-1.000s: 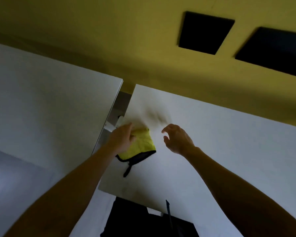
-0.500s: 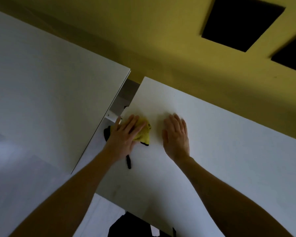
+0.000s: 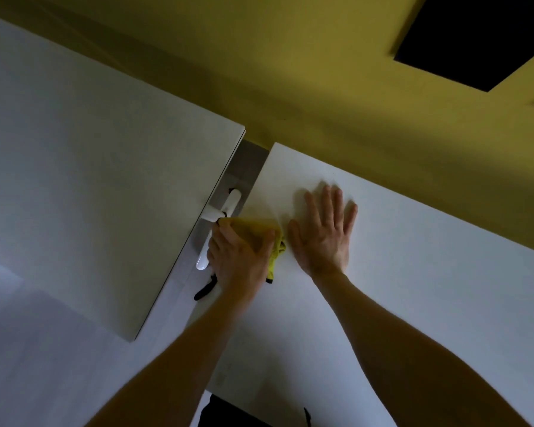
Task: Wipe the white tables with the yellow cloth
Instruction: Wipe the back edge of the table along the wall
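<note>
Hands lie close together near the far left corner of the right table (image 3: pixel 413 288), a white top that runs off the right side of the view; the left hand (image 3: pixel 239 260) lies over the yellow cloth (image 3: pixel 253 228), which is bunched at that table's left edge; the thumb stretches across the cloth, and yellow folds show beyond the knuckles and beside the thumb; the fingers reach toward the edge and their tips are hidden, so I cannot tell whether they lie flat on the cloth or curl into it; the right hand (image 3: pixel 324 235) rests palm down on the bare top just to the right of the cloth, fingers straight and spread, holding nothing; its thumb comes near the cloth's right fold, and whether they touch I cannot tell; a black strip (image 3: pixel 204 289) trails out from under the left hand toward the near side, over the table's edge; the left table (image 3: pixel 90 180), also white, stands beside the right one at an angle, with a narrow grey gap (image 3: pixel 248 161) between them; in that gap shows a white fitting (image 3: pixel 225 208) with rounded ends, just beside the left hand's fingers; beyond both tables lies a yellow surface (image 3: pixel 321 72) with dark rectangles (image 3: pixel 475 35) at the upper right; at the bottom edge a dark shape (image 3: pixel 228 414) sits below the right table's near edge.
</note>
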A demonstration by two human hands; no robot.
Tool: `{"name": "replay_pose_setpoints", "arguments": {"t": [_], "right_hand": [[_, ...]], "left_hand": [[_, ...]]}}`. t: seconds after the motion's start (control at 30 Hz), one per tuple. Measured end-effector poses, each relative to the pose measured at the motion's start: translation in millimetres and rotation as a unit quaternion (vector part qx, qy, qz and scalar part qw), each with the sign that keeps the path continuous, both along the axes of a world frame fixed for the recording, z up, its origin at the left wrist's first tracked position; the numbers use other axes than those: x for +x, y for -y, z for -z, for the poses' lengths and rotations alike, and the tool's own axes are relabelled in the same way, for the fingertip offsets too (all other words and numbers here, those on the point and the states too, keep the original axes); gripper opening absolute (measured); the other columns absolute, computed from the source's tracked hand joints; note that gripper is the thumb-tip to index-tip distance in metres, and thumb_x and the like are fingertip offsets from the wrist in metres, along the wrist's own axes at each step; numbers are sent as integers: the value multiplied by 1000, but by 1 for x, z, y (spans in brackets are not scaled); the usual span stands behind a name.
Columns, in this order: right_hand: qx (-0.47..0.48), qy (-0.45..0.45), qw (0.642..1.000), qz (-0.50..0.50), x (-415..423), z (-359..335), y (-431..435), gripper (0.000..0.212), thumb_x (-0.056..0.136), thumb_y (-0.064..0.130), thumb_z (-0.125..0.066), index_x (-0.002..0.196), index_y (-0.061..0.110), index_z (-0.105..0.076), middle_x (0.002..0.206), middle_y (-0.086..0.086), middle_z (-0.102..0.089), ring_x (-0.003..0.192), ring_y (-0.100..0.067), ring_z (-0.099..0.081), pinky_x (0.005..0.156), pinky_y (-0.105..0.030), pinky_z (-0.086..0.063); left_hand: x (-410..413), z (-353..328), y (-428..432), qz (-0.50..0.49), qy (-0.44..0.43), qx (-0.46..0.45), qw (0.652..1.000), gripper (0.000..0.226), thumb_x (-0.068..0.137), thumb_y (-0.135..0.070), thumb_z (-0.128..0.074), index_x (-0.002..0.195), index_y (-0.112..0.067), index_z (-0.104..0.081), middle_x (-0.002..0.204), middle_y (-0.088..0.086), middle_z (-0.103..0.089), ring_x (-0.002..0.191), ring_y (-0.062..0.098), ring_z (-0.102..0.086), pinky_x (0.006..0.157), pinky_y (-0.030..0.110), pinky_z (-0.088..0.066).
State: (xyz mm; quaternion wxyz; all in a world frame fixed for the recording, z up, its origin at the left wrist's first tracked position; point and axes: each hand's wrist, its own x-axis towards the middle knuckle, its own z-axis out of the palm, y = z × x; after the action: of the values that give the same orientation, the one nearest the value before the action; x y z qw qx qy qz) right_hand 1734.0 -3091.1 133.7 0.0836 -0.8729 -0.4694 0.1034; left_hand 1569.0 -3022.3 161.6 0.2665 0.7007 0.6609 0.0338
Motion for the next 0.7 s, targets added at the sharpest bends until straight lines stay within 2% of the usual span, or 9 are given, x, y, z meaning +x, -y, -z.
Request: {"name": "replay_pose_setpoints", "arguments": {"t": [0.07, 0.13, 0.23, 0.3, 0.33, 0.4, 0.47, 0.6, 0.7], "right_hand": [[7, 5, 1000, -6, 0, -1, 0, 73, 110, 62, -35, 172, 25, -23, 182, -14, -1, 168, -33, 12, 132, -65, -2], [22, 5, 1000, -2, -1, 0, 0, 71, 110, 58, -40, 171, 23, -28, 181, -14, -6, 168, -33, 8, 132, -65, -5], [32, 12, 999, 3, 0, 3, -1, 71, 108, 56, -45, 170, 22, -33, 181, -15, -11, 168, -34, 4, 132, -66, -7], [35, 17, 999, 10, 0, 4, 0, 72, 106, 55, -46, 169, 22, -36, 180, -15, -14, 168, -35, 1, 132, -66, -9], [34, 21, 999, 12, 0, 4, -1, 72, 106, 55, -46, 169, 21, -36, 180, -15, -14, 168, -35, 0, 131, -67, -9], [32, 27, 999, 9, -2, 4, -1, 73, 106, 55, -47, 169, 20, -35, 180, -15, -14, 168, -35, 0, 131, -67, -9], [40, 30, 999, 11, -3, 3, -1, 75, 105, 54, -52, 169, 20, -36, 180, -16, -15, 168, -35, -1, 132, -67, -9], [59, 33, 997, 21, -1, 6, -3, 72, 102, 48, -61, 165, 17, -44, 178, -18, -22, 168, -36, -8, 131, -67, -12], [79, 36, 996, 26, -1, 7, -2, 69, 101, 46, -62, 162, 16, -49, 176, -19, -27, 167, -38, -12, 130, -68, -14]], "left_hand": [[1, 8, -12, 34, 14, 31, 999, 105, 82, -96, -43, 151, -16, -35, 142, 12, -57, 122, 35, -61, 100, 52, -56], [10, 15, -49, 67, 74, 11, 995, 91, 89, -92, -45, 144, -20, -40, 129, 5, -62, 109, 29, -67, 88, 46, -60], [51, 25, -110, 109, 134, -36, 984, 72, 98, -80, -52, 133, -17, -53, 122, 3, -59, 109, 29, -64, 86, 39, -52], [74, 29, -122, 113, 122, 1, 986, 80, 94, -82, -46, 135, -14, -57, 133, 11, -58, 117, 34, -61, 93, 44, -55], [78, 27, -115, 101, 115, -10, 988, 91, 90, -87, -42, 145, -15, -53, 142, 14, -55, 122, 36, -59, 98, 49, -56], [67, 19, -88, 107, 90, -44, 989, 113, 84, -96, -40, 167, -20, -26, 160, 14, -43, 137, 40, -52, 105, 57, -55], [49, 18, -68, 155, 74, -5, 985, 123, 85, -95, -50, 173, -21, -6, 171, 14, -31, 148, 43, -42, 108, 58, -52], [73, 33, -106, 193, 133, 47, 971, 113, 90, -80, -65, 171, -15, -20, 157, 18, -47, 132, 43, -58, 98, 51, -55], [111, 39, -137, 205, 188, 27, 960, 98, 91, -70, -71, 164, -16, -35, 154, 15, -51, 133, 38, -58, 101, 49, -55]]}}
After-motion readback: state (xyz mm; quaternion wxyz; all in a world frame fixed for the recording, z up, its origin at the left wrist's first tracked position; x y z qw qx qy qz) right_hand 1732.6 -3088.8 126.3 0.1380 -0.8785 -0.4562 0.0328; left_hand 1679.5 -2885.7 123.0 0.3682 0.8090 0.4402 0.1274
